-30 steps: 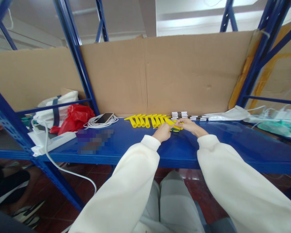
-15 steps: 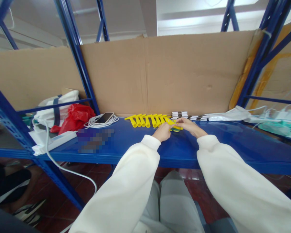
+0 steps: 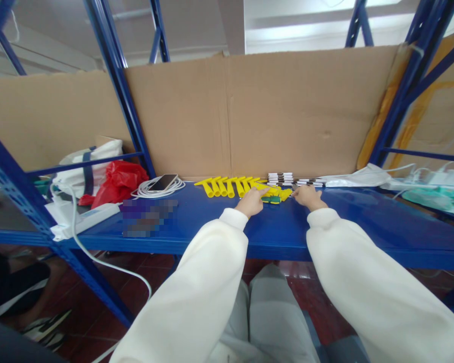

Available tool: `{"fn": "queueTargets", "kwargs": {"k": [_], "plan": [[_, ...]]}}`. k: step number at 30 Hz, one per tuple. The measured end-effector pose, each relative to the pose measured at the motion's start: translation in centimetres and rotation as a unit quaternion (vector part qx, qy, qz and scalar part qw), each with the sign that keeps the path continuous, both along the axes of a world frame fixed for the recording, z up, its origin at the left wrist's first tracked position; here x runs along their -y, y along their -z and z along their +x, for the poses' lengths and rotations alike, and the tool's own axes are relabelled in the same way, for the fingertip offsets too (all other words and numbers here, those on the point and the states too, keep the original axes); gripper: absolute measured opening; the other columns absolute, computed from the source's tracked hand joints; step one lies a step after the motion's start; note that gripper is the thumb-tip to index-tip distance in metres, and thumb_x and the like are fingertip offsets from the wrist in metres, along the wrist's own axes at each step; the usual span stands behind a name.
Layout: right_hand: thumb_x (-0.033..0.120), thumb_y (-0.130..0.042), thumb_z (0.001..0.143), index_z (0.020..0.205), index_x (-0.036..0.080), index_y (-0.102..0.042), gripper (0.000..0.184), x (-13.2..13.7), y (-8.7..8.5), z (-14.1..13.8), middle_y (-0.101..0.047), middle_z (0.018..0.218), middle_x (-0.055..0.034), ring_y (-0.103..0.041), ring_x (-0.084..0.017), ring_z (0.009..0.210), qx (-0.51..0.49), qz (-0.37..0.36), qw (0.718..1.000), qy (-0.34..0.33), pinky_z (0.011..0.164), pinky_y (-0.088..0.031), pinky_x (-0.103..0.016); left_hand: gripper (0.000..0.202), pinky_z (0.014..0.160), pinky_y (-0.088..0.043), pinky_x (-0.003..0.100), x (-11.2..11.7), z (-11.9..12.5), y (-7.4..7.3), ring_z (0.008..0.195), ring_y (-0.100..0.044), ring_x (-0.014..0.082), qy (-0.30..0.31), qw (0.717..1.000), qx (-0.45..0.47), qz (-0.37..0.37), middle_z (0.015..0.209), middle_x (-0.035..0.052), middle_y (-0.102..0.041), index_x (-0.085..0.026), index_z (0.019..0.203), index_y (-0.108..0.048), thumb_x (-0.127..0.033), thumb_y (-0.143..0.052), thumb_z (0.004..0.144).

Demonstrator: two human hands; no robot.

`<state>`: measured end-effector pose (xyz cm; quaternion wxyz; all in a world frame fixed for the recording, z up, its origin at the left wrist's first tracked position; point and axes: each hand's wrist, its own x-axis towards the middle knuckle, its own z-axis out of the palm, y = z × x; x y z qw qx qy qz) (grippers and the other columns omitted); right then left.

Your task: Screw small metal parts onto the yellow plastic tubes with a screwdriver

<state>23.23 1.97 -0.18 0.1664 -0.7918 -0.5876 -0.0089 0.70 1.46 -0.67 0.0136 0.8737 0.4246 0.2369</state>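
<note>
A row of several yellow plastic handles (image 3: 227,186) lies on the blue shelf (image 3: 219,222) against the cardboard backing. My left hand (image 3: 251,200) rests at the row's right end, its fingers closed on a yellow handle (image 3: 267,188). A small yellow and green piece (image 3: 274,197) lies just right of that hand. My right hand (image 3: 307,196) sits to the right of it, fingers curled beside stacks of small black and white flat parts (image 3: 280,179); I cannot see whether it holds anything.
A phone on a coiled white cable (image 3: 159,186), a red bag (image 3: 117,183), a white bag (image 3: 87,166) and a power strip (image 3: 81,217) lie at the left. White plastic (image 3: 357,177) and chargers (image 3: 439,177) lie at the right. Blue rack posts (image 3: 126,96) flank the shelf.
My right hand has moved right, away from the yellow piece it touched together with my left hand. The yellow and green piece now lies uncovered between the hands.
</note>
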Motion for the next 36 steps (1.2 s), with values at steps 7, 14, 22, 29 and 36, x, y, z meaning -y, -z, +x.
{"fn": "queueTargets", "kwargs": {"k": [7, 14, 22, 29, 36], "plan": [[0.016, -0.053, 0.091, 0.113, 0.018, -0.08, 0.034, 0.4, -0.5, -1.1, -0.073, 0.126, -0.0194, -0.058, -0.035, 0.135, 0.061, -0.037, 0.997, -0.005, 0.11, -0.041, -0.054, 0.063, 0.118, -0.045, 0.038, -0.3, -0.2, 0.0, 0.127, -0.066, 0.0244, 0.001, 1.0, 0.002, 0.0, 0.131, 0.0157, -0.07, -0.017, 0.152, -0.059, -0.004, -0.049, 0.091], [0.016, -0.053, 0.091, 0.113, 0.015, -0.078, 0.033, -0.2, 0.0, -0.9, -0.076, 0.118, -0.0213, -0.068, -0.034, 0.123, 0.039, -0.023, 0.999, -0.028, 0.106, -0.046, -0.05, 0.064, 0.119, -0.046, 0.04, -0.2, -0.2, 0.1, 0.129, -0.066, 0.0252, 0.009, 1.0, 0.027, 0.0, 0.132, 0.0161, -0.072, -0.017, 0.15, -0.061, -0.002, -0.05, 0.089], [0.02, -0.064, 0.087, 0.119, 0.013, -0.076, 0.035, -0.2, -0.1, -1.1, -0.076, 0.118, -0.0234, -0.072, -0.035, 0.119, 0.03, -0.025, 0.999, -0.024, 0.097, -0.054, -0.042, 0.066, 0.108, -0.056, 0.041, -0.4, -0.4, 0.1, 0.114, -0.073, 0.023, 0.032, 0.981, 0.162, -0.105, 0.144, 0.0109, -0.068, -0.023, 0.15, -0.061, -0.002, -0.053, 0.088], [0.026, -0.063, 0.089, 0.127, 0.012, -0.074, 0.041, 0.3, -0.2, -1.5, -0.076, 0.122, -0.0233, -0.072, -0.035, 0.12, 0.043, -0.027, 0.998, -0.033, 0.097, -0.055, -0.04, 0.067, 0.068, -0.064, 0.031, 0.6, 0.1, -0.2, 0.073, -0.072, 0.0157, 0.006, 0.922, 0.291, -0.256, 0.139, 0.0171, -0.067, -0.022, 0.159, -0.049, -0.008, -0.054, 0.094], [0.022, -0.068, 0.086, 0.118, 0.01, -0.078, 0.035, 0.0, 0.0, -1.5, -0.078, 0.115, -0.0225, -0.074, -0.032, 0.113, 0.058, -0.018, 0.996, -0.069, 0.088, -0.055, -0.032, 0.063, 0.067, -0.064, 0.03, 0.5, 0.0, -0.1, 0.069, -0.072, 0.013, 0.0, 0.907, 0.322, -0.271, 0.145, 0.0175, -0.063, -0.023, 0.154, -0.058, -0.009, -0.06, 0.093]]}}
